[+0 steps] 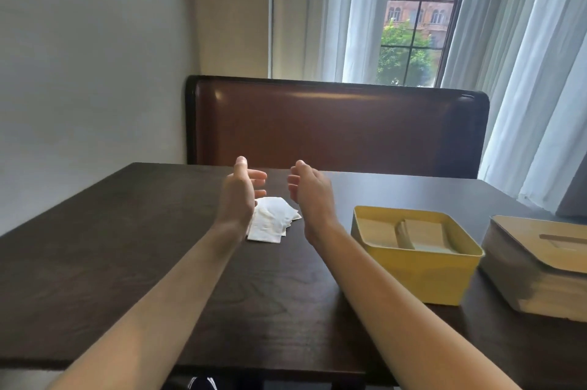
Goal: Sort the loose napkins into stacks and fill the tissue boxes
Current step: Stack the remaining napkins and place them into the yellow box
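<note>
Dark wood desk (127, 262), left hand (239, 189) and right hand (309, 191) raised over it, each grip wide and empty, loose napkins (273, 219) beneath and between them, yellow tissue box (422, 275) right of the napkins holding a stack, lidded tissue box (540, 269) beyond it, brown bench back (336, 129), curtained window (416, 24) behind.

Loose napkins (271, 219): white, folded squares in a small untidy heap, overlapping, edges fanned toward 3 o'clock; lying flat on the dark table, centre of view

Yellow tissue box (419, 265): open-topped, rounded-rectangular, upright, at 3 o'clock of the heap and well apart from it; holds flat stacked napkins inside, one smaller stack lying on top

Second tissue box (536, 269): pale, lid on with a slot in the top, just beside the yellow box at its 3 o'clock; partly cut by the frame edge
</note>
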Action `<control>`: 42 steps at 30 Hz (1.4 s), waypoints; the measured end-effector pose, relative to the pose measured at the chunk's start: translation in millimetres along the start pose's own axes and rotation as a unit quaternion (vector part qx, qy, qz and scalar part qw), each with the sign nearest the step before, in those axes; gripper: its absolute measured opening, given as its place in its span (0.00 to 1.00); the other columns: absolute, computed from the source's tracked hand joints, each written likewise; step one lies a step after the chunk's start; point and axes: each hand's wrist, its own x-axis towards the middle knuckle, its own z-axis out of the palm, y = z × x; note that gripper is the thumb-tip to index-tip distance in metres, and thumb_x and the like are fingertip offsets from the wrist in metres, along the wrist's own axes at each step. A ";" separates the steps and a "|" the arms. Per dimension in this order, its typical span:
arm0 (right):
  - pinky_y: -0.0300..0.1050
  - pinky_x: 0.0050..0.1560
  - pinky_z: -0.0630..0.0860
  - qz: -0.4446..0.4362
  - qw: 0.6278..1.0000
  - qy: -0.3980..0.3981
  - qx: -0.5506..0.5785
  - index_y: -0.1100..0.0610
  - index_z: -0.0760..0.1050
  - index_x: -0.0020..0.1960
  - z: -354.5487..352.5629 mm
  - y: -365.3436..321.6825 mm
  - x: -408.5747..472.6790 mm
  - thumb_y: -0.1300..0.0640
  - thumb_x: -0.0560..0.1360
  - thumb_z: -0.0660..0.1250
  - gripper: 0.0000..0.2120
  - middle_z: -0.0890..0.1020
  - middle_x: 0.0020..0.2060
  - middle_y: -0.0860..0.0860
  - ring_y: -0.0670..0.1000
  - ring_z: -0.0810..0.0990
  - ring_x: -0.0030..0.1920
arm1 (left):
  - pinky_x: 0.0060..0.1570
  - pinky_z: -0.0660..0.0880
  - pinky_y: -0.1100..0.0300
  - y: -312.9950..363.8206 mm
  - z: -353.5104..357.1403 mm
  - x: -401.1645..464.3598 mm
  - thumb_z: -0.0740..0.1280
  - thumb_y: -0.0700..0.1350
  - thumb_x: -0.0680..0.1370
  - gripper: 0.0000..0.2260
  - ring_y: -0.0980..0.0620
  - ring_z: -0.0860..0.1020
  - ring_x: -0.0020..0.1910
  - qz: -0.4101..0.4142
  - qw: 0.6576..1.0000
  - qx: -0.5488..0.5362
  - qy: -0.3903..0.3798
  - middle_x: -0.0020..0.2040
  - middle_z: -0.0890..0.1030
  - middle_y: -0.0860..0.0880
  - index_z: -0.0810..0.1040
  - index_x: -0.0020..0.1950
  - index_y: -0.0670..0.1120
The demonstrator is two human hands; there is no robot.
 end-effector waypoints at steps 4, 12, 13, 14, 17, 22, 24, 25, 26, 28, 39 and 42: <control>0.47 0.45 0.70 0.064 0.997 0.021 -0.034 0.61 0.77 0.46 19.8 34.2 14.9 0.52 0.81 0.58 0.15 0.77 0.40 0.51 0.50 0.75 0.44 | 0.48 0.74 0.54 -21.7 -18.5 18.7 0.48 0.57 0.85 0.28 0.47 0.78 0.43 -0.015 1.000 -0.019 0.006 0.51 0.82 0.41 0.80 0.51 0.39; 0.49 0.67 0.71 0.035 0.969 -0.028 -0.242 0.56 0.75 0.68 40.1 90.4 53.4 0.54 0.75 0.69 0.22 0.79 0.64 0.52 0.54 0.75 0.65 | 0.56 0.77 0.49 -48.8 -16.2 52.3 0.49 0.56 0.86 0.29 0.45 0.80 0.49 -0.002 0.999 -0.035 -0.006 0.50 0.82 0.38 0.79 0.55 0.35; 0.50 0.68 0.70 0.018 0.955 -0.035 -0.296 0.55 0.74 0.69 41.3 96.4 56.4 0.51 0.74 0.70 0.24 0.79 0.65 0.52 0.55 0.74 0.66 | 0.56 0.76 0.50 -54.4 -15.8 55.1 0.49 0.56 0.86 0.28 0.45 0.80 0.50 0.003 0.999 -0.032 -0.008 0.51 0.82 0.38 0.79 0.55 0.35; 0.50 0.68 0.68 0.000 0.930 -0.043 -0.364 0.53 0.73 0.70 42.3 101.4 58.2 0.48 0.74 0.70 0.26 0.78 0.66 0.52 0.56 0.73 0.67 | 0.55 0.76 0.51 -61.6 -16.0 58.0 0.49 0.55 0.86 0.28 0.45 0.80 0.51 0.005 0.999 -0.029 -0.011 0.52 0.82 0.37 0.79 0.55 0.35; 0.49 0.66 0.65 -0.038 0.864 -0.062 -0.499 0.49 0.72 0.71 42.7 107.0 57.2 0.41 0.74 0.69 0.28 0.76 0.66 0.52 0.57 0.70 0.67 | 0.57 0.76 0.51 -80.7 -19.1 63.7 0.49 0.54 0.86 0.26 0.44 0.80 0.53 -0.005 0.999 -0.045 -0.020 0.52 0.82 0.38 0.79 0.55 0.36; 0.45 0.56 0.74 -0.056 0.931 -0.035 -0.358 0.53 0.82 0.58 35.7 109.0 58.7 0.52 0.73 0.73 0.15 0.84 0.53 0.49 0.52 0.80 0.55 | 0.55 0.78 0.51 -87.2 -25.0 65.7 0.50 0.56 0.86 0.25 0.44 0.81 0.51 -0.017 0.996 -0.091 -0.015 0.49 0.83 0.40 0.80 0.54 0.40; 0.39 0.44 0.75 -0.046 0.968 -0.035 -0.243 0.55 0.83 0.53 28.6 105.8 59.4 0.57 0.73 0.74 0.10 0.84 0.47 0.48 0.51 0.81 0.49 | 0.48 0.77 0.55 -86.4 -27.3 61.4 0.53 0.59 0.84 0.27 0.46 0.82 0.47 0.005 0.996 -0.093 -0.018 0.47 0.84 0.40 0.80 0.55 0.38; 0.38 0.43 0.76 -0.042 0.981 -0.036 -0.185 0.55 0.83 0.52 25.1 102.3 58.5 0.58 0.73 0.74 0.08 0.83 0.46 0.48 0.50 0.82 0.47 | 0.45 0.77 0.56 -85.9 -28.9 59.1 0.56 0.61 0.81 0.27 0.48 0.82 0.44 0.017 0.995 -0.089 -0.030 0.45 0.84 0.41 0.80 0.54 0.38; 0.40 0.42 0.78 -0.038 0.990 -0.037 -0.130 0.54 0.82 0.52 22.2 99.2 58.4 0.60 0.73 0.74 0.08 0.83 0.45 0.47 0.50 0.82 0.47 | 0.43 0.77 0.57 -84.6 -30.2 57.6 0.58 0.62 0.78 0.27 0.50 0.82 0.42 0.027 0.995 -0.083 -0.049 0.43 0.84 0.43 0.80 0.53 0.38; 0.38 0.40 0.79 -0.042 0.996 -0.048 -0.055 0.54 0.80 0.54 18.4 93.0 57.0 0.62 0.73 0.73 0.10 0.84 0.45 0.48 0.48 0.82 0.45 | 0.42 0.76 0.58 -82.3 -31.8 55.0 0.62 0.60 0.76 0.25 0.51 0.81 0.40 0.038 0.992 -0.062 -0.104 0.41 0.83 0.45 0.81 0.51 0.38; 0.41 0.59 0.70 -0.039 0.944 -0.040 -0.325 0.56 0.75 0.68 11.0 103.4 68.6 0.51 0.80 0.64 0.18 0.80 0.62 0.50 0.52 0.76 0.63 | 0.36 0.81 0.57 -75.0 -39.5 58.7 0.62 0.41 0.82 0.07 0.45 0.82 0.45 -0.132 0.958 -0.248 -0.062 0.52 0.81 0.37 0.77 0.54 0.39; 0.50 0.67 0.69 -0.041 0.887 -0.102 -0.449 0.51 0.75 0.68 14.2 107.9 68.8 0.45 0.77 0.67 0.21 0.78 0.65 0.50 0.55 0.73 0.66 | 0.41 0.84 0.52 -69.4 -43.5 54.5 0.58 0.41 0.80 0.17 0.38 0.84 0.46 -0.193 0.906 -0.366 -0.089 0.57 0.79 0.30 0.73 0.65 0.32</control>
